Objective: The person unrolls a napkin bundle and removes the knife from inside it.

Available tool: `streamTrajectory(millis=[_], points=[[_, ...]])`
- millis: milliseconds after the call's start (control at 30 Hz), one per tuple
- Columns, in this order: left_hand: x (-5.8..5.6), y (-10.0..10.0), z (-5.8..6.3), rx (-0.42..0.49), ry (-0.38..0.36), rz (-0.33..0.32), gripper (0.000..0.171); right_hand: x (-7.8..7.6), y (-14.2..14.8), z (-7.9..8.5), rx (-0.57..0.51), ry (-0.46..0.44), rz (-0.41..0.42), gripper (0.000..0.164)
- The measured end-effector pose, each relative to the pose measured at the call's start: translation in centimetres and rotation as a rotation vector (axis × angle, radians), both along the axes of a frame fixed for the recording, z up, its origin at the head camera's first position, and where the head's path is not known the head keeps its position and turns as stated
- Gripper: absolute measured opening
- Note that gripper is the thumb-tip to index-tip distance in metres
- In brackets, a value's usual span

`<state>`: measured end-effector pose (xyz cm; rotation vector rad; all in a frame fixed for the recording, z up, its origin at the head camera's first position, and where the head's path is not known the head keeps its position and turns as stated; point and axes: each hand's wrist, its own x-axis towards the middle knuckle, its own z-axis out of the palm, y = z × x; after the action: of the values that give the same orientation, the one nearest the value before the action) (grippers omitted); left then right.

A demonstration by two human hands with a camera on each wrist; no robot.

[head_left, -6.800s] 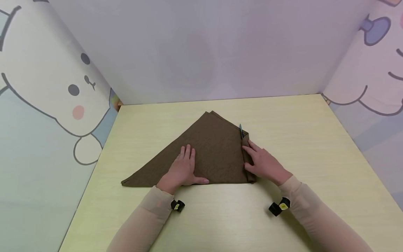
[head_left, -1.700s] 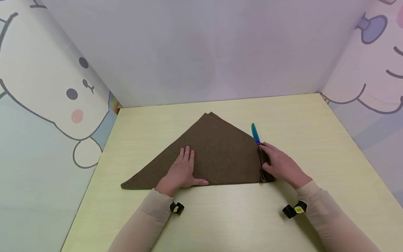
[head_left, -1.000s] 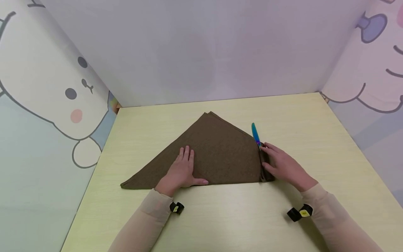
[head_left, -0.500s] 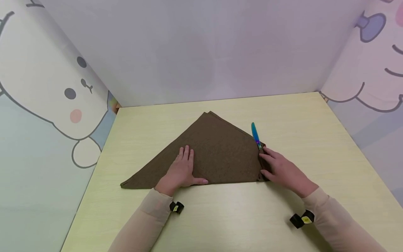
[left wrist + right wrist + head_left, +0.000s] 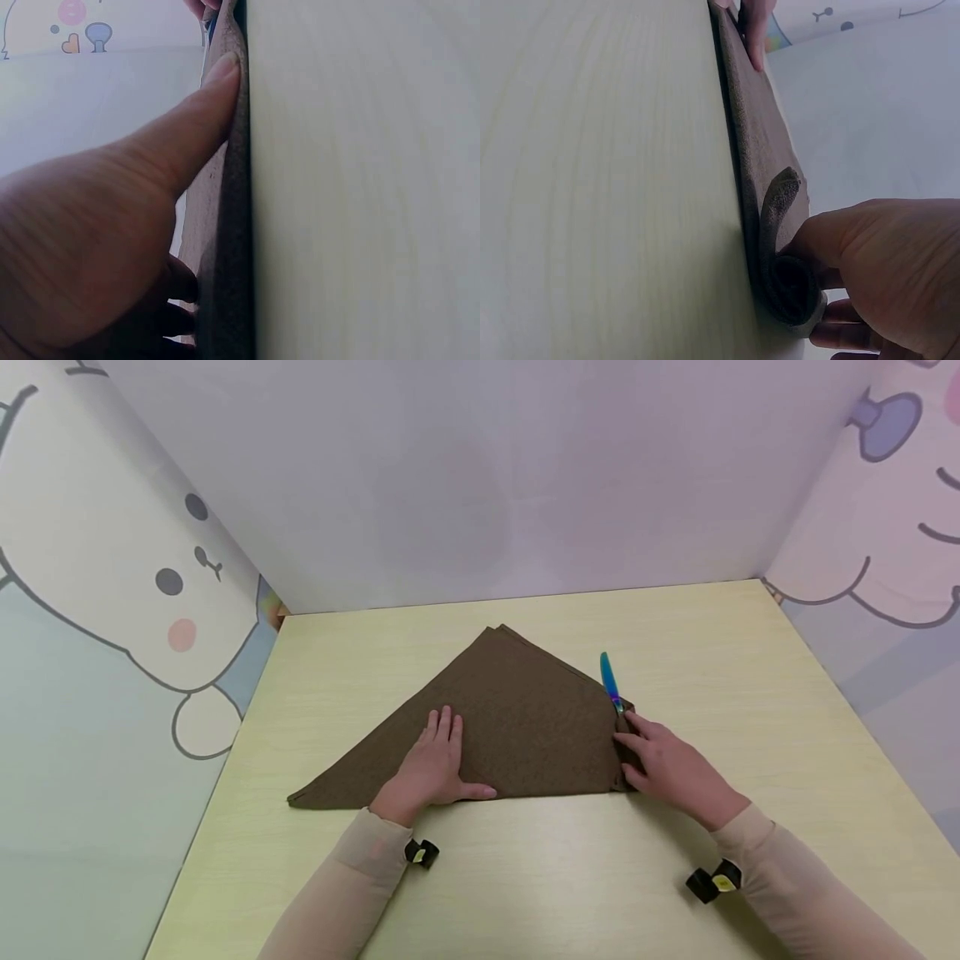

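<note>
A brown cloth point(image 5: 532, 718) lies folded on the table, one long straight side toward me and a peak at the back. My left hand point(image 5: 431, 768) rests flat on it, fingers spread and thumb along the near edge. At the cloth's right end my right hand point(image 5: 675, 772) grips a narrow roll, which shows in the right wrist view as a coil point(image 5: 791, 289) with a loose flap standing up beside it. Thumb and fingers lie on opposite sides of that coil. A shiny blue knife point(image 5: 610, 679) pokes out of the roll's far end; its other end is hidden in the cloth.
The pale wooden table point(image 5: 525, 877) reaches back to a plain light wall point(image 5: 480, 485). Walls with cartoon animals stand at left and right. A small black camera point(image 5: 422, 853) sits on the left wrist, another point(image 5: 712, 882) on the right.
The right hand first went rightward with the roll, uncovering more of the knife. Over the last second it has come slightly back left and nearer, with the cloth's end. The left hand stays put.
</note>
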<state>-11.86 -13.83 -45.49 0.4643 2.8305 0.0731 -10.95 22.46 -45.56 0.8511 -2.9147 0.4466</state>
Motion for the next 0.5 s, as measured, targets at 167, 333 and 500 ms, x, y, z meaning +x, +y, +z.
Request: streamTrajectory(millis=[167,333,500], points=[[0.0,0.0,0.0,-0.007,0.003,-0.004,0.13,0.0,0.2,0.0,-0.004,-0.02,-0.025,0.043],[0.0,0.1,0.1,-0.007,0.001,-0.006,0.13,-0.2,0.7,-0.1,-0.022,-0.029,-0.043,0.043],[0.1,0.1,0.2,-0.004,0.004,-0.006,0.13,-0.4,1.4,-0.1,-0.078,-0.088,-0.06,0.041]])
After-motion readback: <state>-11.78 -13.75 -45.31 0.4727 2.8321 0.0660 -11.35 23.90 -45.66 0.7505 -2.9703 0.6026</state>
